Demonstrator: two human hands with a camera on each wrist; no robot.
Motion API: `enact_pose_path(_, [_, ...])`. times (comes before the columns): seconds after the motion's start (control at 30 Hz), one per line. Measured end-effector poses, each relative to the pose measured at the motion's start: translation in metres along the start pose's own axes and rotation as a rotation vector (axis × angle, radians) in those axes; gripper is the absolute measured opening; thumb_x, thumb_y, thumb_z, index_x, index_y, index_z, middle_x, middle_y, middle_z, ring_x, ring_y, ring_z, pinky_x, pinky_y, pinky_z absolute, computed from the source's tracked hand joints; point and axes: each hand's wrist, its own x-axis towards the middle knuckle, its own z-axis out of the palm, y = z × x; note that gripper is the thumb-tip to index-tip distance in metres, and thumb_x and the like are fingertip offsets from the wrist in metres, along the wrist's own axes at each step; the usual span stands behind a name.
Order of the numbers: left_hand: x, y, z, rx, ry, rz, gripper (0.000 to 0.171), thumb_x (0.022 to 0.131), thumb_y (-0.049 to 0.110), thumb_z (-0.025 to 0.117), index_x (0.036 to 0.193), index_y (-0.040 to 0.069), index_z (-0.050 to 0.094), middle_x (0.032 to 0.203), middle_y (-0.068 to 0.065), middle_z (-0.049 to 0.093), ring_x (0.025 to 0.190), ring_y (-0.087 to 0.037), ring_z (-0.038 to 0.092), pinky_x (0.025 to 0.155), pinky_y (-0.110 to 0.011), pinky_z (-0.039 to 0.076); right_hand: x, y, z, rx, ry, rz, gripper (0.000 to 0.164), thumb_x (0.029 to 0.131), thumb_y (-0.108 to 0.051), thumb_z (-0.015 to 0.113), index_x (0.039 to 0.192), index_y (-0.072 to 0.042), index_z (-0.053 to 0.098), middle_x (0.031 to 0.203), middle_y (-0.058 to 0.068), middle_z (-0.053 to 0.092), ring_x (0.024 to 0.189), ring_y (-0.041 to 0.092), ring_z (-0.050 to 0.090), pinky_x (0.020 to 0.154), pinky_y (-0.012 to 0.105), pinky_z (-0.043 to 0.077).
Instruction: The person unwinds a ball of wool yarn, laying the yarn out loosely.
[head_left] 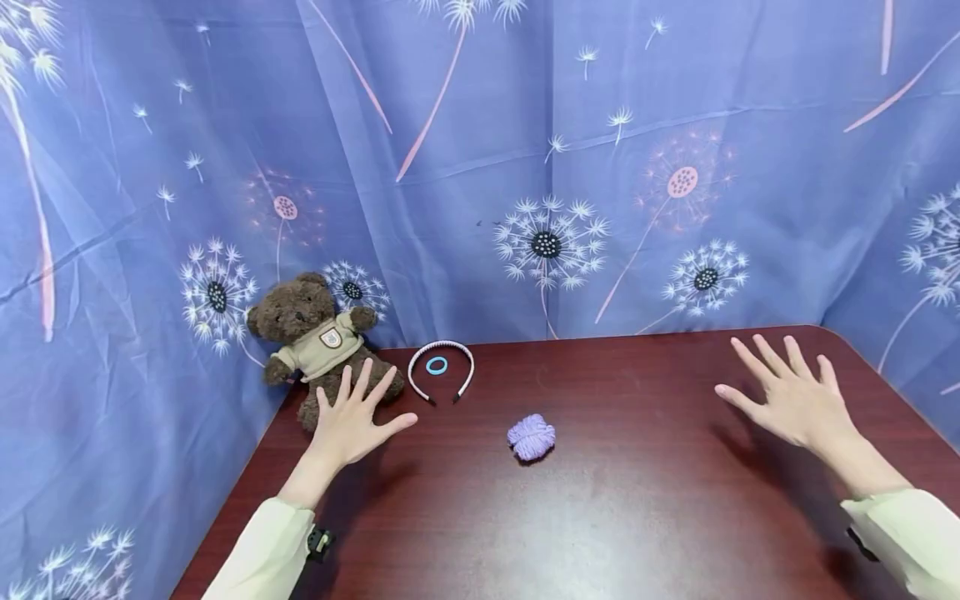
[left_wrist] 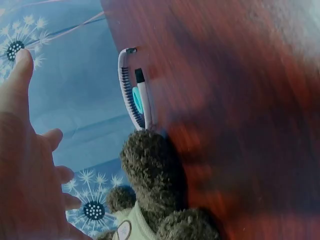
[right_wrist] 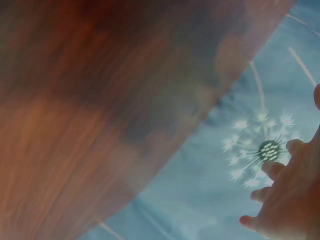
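My left hand (head_left: 348,429) hovers over the left side of the table with its fingers spread, holding nothing. In the head view it overlaps the legs of a brown teddy bear (head_left: 318,346) in a beige shirt, which leans at the back left corner. My right hand (head_left: 795,400), also spread and holding nothing, is raised above the right side. Between the hands lies a small bundle of purple yarn (head_left: 531,437). Behind it to the left rests a white headband (head_left: 470,367) with dark tips, and a light blue ring (head_left: 437,365) lies inside its curve.
The dark red-brown wooden table (head_left: 637,483) has a rounded back right corner. A blue curtain (head_left: 465,250) printed with dandelions hangs behind it and along both sides. A small dark device (head_left: 318,542) sits at the left sleeve's cuff.
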Motion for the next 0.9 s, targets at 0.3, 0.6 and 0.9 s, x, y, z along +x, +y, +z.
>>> enact_pose_path(0.3, [-0.002, 0.025, 0.016, 0.008, 0.087, 0.067, 0.088, 0.081, 0.072, 0.057, 0.153, 0.032, 0.028, 0.163, -0.013, 0.020, 0.148, -0.045, 0.018, 0.112, -0.076, 0.013, 0.009, -0.045, 0.006, 0.099, 0.055, -0.045, 0.082, 0.093, -0.061, 0.048, 0.157, -0.026, 0.012, 0.159, 0.018, 0.027, 0.148, 0.048, 0.009, 0.111, 0.074, 0.006])
enact_pose_path(0.6, [-0.004, 0.072, 0.042, -0.077, 0.150, 0.219, 0.088, 0.081, 0.066, 0.060, 0.152, 0.022, 0.034, 0.160, -0.016, 0.027, 0.148, -0.038, 0.025, 0.116, -0.067, 0.021, 0.022, -0.096, 0.019, 0.232, 0.116, -0.114, 0.079, 0.090, -0.056, 0.057, 0.153, -0.016, 0.030, 0.152, 0.018, 0.041, 0.144, 0.046, 0.026, 0.110, 0.070, 0.020])
enact_pose_path(0.9, [0.012, 0.122, 0.057, -0.176, 0.098, 0.314, 0.092, 0.082, 0.064, 0.062, 0.153, 0.014, 0.030, 0.162, -0.016, 0.021, 0.151, -0.034, 0.019, 0.120, -0.060, 0.021, 0.035, -0.142, 0.030, 0.435, 0.128, -0.211, 0.074, 0.087, -0.040, 0.068, 0.147, -0.008, 0.040, 0.147, 0.019, 0.048, 0.140, 0.047, 0.034, 0.106, 0.072, 0.031])
